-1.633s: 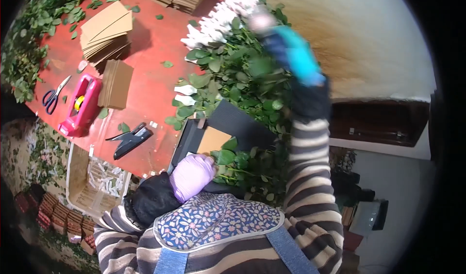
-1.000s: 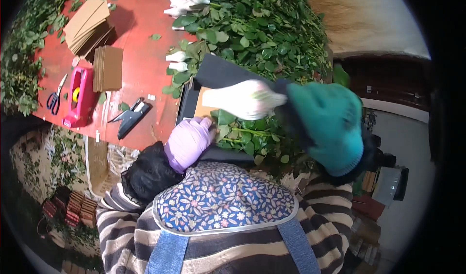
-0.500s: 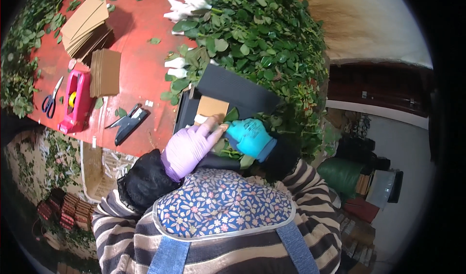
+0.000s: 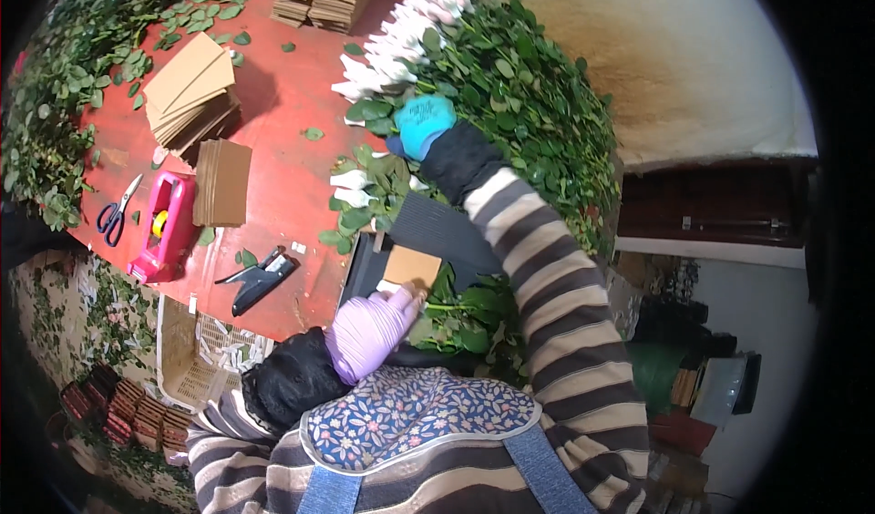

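The right hand (image 4: pixel 424 124), in a teal glove, is buried among the roses (image 4: pixel 510 86) beyond the card (image 4: pixel 410 266); its grip is hidden. The left hand (image 4: pixel 369 330) presses fingertips on the card. A stapler (image 4: pixel 258 279) lies left of it

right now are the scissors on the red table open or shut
Open. The scissors lie flat on the red table left of the pink tape dispenser, and their two blades spread apart in a narrow V toward the upper right.
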Motion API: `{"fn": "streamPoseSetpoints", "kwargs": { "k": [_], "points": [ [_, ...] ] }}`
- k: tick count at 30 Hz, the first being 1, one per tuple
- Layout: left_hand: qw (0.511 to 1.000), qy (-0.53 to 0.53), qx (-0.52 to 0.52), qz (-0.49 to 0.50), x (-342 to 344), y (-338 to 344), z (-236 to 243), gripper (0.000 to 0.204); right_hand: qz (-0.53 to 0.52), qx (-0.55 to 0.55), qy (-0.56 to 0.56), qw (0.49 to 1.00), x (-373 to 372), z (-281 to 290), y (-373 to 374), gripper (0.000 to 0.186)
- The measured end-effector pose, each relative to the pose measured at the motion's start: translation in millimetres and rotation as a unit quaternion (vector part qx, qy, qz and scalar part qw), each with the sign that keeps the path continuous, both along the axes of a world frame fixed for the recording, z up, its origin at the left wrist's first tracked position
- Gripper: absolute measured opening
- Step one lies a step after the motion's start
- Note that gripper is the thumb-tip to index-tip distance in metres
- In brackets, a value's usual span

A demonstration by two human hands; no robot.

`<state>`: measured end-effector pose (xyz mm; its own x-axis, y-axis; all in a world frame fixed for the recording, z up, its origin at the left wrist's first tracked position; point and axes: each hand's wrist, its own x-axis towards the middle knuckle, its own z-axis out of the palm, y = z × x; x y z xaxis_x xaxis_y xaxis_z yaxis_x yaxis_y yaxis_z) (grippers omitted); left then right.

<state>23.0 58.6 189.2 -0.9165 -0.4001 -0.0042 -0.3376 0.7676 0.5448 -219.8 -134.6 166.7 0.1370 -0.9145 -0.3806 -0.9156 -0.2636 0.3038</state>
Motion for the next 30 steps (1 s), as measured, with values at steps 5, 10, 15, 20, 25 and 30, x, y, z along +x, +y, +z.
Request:
{"fn": "streamPoseSetpoints", "kwargs": {
  "k": [5,10,15,20,25,30],
  "points": [
    [0.997,-0.026,0.065,0.021,0,4,-20,0.062,0.059,-0.104,-0.211,0.970,-42,-6,17,0.020],
    [0.996,-0.015,0.086,0.027,-2,5,-22,0.065,-0.354,-0.326,-0.653,0.585,-108,169,104,0.039],
    [0.992,0.094,-0.028,0.076,-12,8,-30,0.027,-0.158,-0.721,-0.522,0.428,-248,353,316,0.043],
    [1.000,0.004,0.000,0.013,-5,5,-26,0.053,-0.172,-0.827,-0.144,0.515,-284,439,600,0.040],
    [0.993,0.096,-0.062,0.040,-8,6,-24,0.026,-0.492,-0.692,-0.310,0.428,-287,344,711,0.036],
    [0.991,-0.110,0.066,-0.034,-7,0,-12,0.080,-0.545,-0.362,-0.276,0.704,-270,241,555,0.042]
  ]
}}
